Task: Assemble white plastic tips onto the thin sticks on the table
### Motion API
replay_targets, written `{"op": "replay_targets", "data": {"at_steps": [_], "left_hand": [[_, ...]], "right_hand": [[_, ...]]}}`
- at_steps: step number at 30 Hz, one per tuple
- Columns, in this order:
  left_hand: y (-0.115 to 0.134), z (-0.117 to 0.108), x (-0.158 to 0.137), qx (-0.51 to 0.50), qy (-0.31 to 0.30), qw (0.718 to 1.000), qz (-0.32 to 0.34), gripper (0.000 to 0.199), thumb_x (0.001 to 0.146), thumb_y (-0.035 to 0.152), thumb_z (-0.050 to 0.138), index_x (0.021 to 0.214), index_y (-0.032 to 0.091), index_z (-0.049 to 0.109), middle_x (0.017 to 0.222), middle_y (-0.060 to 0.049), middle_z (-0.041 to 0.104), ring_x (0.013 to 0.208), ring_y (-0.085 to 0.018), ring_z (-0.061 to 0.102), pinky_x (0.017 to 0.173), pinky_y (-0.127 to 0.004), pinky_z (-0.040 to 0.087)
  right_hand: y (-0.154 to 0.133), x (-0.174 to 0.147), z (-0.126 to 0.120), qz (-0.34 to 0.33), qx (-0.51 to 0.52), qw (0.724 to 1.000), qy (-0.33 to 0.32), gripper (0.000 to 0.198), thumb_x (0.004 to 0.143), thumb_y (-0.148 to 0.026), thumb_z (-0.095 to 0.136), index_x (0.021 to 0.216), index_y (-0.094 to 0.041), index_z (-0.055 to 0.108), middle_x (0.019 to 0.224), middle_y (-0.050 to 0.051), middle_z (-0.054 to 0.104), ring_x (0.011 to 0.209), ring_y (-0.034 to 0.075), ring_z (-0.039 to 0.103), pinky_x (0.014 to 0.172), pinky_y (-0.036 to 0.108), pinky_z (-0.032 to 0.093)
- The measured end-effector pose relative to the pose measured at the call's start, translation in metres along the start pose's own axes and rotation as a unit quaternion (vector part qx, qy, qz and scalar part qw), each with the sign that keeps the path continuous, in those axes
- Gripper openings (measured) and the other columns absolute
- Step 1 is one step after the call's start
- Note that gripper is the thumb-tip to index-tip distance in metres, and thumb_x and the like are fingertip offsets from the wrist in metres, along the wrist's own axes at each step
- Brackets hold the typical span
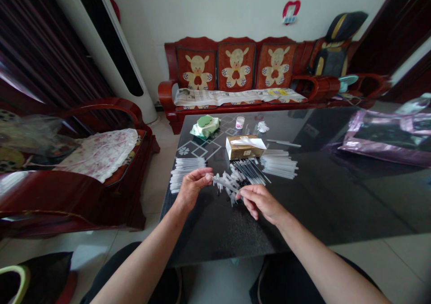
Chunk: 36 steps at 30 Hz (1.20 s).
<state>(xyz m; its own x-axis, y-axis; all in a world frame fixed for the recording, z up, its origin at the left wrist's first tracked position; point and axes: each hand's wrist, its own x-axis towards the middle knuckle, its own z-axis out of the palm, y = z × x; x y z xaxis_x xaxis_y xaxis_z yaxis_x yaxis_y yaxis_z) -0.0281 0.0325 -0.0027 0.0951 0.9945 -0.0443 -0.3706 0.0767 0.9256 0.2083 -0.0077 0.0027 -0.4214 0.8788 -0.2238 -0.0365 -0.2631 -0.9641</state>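
Note:
Over the near part of the dark table, a slim translucent pen [225,185] is stretched between my two hands. My left hand [195,185] pinches its whitish left end. The right end sits in the closed fingers of my right hand [257,199]. Just beyond and below the pen lies a loose heap of small whitish and black pen caps [231,195]. Thin dark-tipped pen refills [253,171] fan out behind the heap. To the left is a stack of frosted pens [188,164], and to the right a pile of frosted tubes [279,164].
Behind the parts stands a tissue box [245,152]. Farther back are green wipes [205,127], a small white jar [239,122] and a crumpled tissue [262,126]. A purple plastic package [387,138] lies on the table [303,214] at right. A wooden sofa [235,70] stands beyond.

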Motion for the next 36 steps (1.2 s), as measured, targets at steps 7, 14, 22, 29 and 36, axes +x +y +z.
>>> {"op": "replay_targets", "data": {"at_steps": [7,14,22,29,36], "left_hand": [[-0.0006,-0.0031,0.0,0.055,0.024,0.997,-0.04,0.04,0.076,0.046,0.066,0.093,0.011,0.071,0.068,-0.004,0.065,0.058,-0.01,0.059,0.052,-0.02,0.048],[-0.0039,-0.0058,0.002,0.078,0.031,0.996,-0.044,0.032,0.062,0.034,0.08,0.082,0.011,0.07,0.059,-0.001,0.062,0.053,-0.009,0.056,0.05,-0.019,0.047],[-0.0052,-0.0058,0.0018,0.04,0.024,0.997,-0.056,0.034,0.062,0.028,0.081,0.09,0.013,0.07,0.075,-0.004,0.069,0.064,-0.01,0.061,0.063,-0.021,0.051],[0.0009,-0.0028,0.0,0.055,0.031,0.996,-0.067,0.04,0.07,0.043,0.073,0.094,0.012,0.07,0.077,-0.006,0.068,0.062,-0.01,0.061,0.057,-0.02,0.051],[-0.0018,-0.002,0.0011,0.13,0.046,0.989,-0.053,0.036,0.066,0.046,0.073,0.07,0.011,0.068,0.051,0.002,0.054,0.037,-0.004,0.042,0.034,-0.017,0.029]], "right_hand": [[0.0048,0.002,-0.0024,-0.044,-0.102,0.993,0.04,0.035,0.088,-0.042,0.05,0.086,-0.01,0.064,0.047,-0.006,0.047,0.031,0.004,0.038,0.03,0.015,0.029],[0.0039,0.001,-0.002,-0.065,-0.188,0.979,0.041,0.034,0.089,-0.04,0.048,0.088,-0.011,0.065,0.049,-0.006,0.048,0.033,0.005,0.042,0.032,0.015,0.031],[0.0058,0.0016,-0.0016,-0.038,-0.159,0.986,0.039,0.035,0.089,-0.041,0.047,0.087,-0.011,0.065,0.047,-0.007,0.047,0.031,0.004,0.039,0.03,0.015,0.029],[0.0046,0.0014,-0.001,-0.045,-0.146,0.987,0.047,0.035,0.088,-0.042,0.048,0.087,-0.011,0.064,0.047,-0.007,0.047,0.031,0.004,0.038,0.031,0.015,0.029],[0.0037,0.0011,-0.0016,-0.053,-0.174,0.982,0.039,0.034,0.089,-0.04,0.047,0.088,-0.011,0.065,0.048,-0.006,0.047,0.032,0.005,0.04,0.032,0.015,0.03]]}}
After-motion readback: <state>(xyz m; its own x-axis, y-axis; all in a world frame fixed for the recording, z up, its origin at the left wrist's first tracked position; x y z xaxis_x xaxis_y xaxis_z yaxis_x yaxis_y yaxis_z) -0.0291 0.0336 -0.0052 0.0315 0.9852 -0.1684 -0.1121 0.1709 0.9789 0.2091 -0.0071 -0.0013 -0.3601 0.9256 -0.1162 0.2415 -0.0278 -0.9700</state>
